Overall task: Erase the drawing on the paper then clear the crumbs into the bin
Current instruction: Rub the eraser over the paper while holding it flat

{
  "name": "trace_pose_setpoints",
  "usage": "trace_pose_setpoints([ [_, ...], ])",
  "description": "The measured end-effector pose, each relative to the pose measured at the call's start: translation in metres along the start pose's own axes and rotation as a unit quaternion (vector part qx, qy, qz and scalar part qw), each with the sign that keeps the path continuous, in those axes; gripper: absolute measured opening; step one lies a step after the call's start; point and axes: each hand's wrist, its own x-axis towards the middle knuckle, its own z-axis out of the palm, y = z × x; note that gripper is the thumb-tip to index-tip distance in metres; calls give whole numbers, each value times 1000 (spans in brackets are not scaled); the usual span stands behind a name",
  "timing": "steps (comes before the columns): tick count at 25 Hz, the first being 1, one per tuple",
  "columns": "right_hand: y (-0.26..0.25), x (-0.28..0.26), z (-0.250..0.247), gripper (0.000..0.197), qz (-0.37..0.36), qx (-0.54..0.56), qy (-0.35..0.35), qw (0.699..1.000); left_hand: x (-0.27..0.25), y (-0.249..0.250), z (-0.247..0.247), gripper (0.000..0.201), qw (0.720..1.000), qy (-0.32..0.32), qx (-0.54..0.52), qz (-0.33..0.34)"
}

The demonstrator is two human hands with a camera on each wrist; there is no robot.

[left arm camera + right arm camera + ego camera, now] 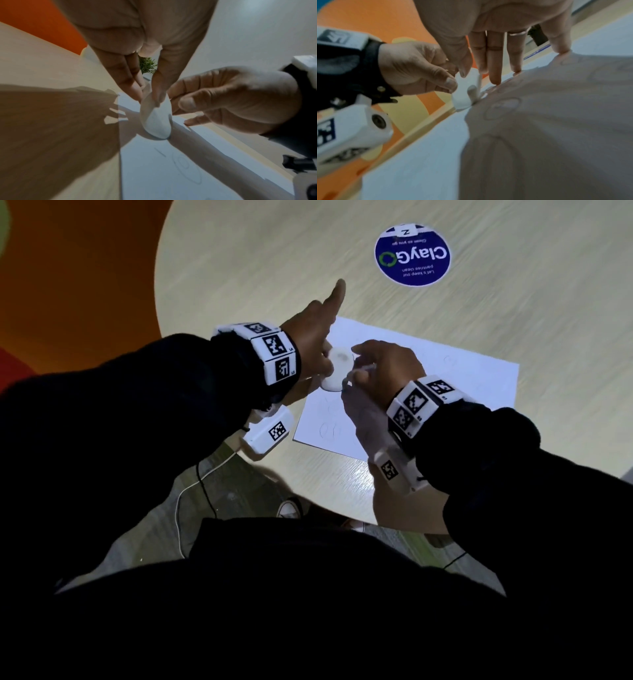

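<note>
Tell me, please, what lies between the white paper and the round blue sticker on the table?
Only bare wooden table. In the head view, nothing stands between the paper and the blue sticker; the left hand's raised finger points off to the side.

A round blue ClayGo sticker (412,256) sits upper right on the pale wooden table (239,268); orange floor (75,285) fills upper left.

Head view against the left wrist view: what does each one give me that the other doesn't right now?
Only the head view shows the round blue sticker on the table, the whole sheet of paper, and the left hand with its index finger pointing out. Only the left wrist view shows a green plant and the eraser's edge meeting the paper. Both show the white eraser, the right hand and faint pencil ovals.
</note>
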Motion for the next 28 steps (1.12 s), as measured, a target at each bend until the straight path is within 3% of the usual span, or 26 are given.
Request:
trace_pose_setpoints([
  [2,-4,2,0,38,20,19,19,999,5,3,3,103,1000,12,0,1],
  [5,-3,9,-2,17,28,-11,27,999,2,-2,5,104,1000,-13,-8,16],
  [9,5,9,-3,22,37,-1,34,999,-9,-18,14,79,983,-48,172,51],
  [12,9,4,-3,37,-4,-9,13,1000,-10,-23,17,92,970,-31,236,57],
  [20,4,-6,-4,32,-57,-139,-28,988,-4,-33,28,110,969,-26,234,74],
  [24,-3,-2,-19,16,-7,-67,14,998,-6,-33,29,118,967,-23,243,77],
  [26,0,-3,-26,15,39,-10,3,999,-8,-31,28,117,966,-18,244,82],
  [28,6,-5,-29,21,36,-33,-5,999,-8,-28,28,116,967,-20,242,79],
])
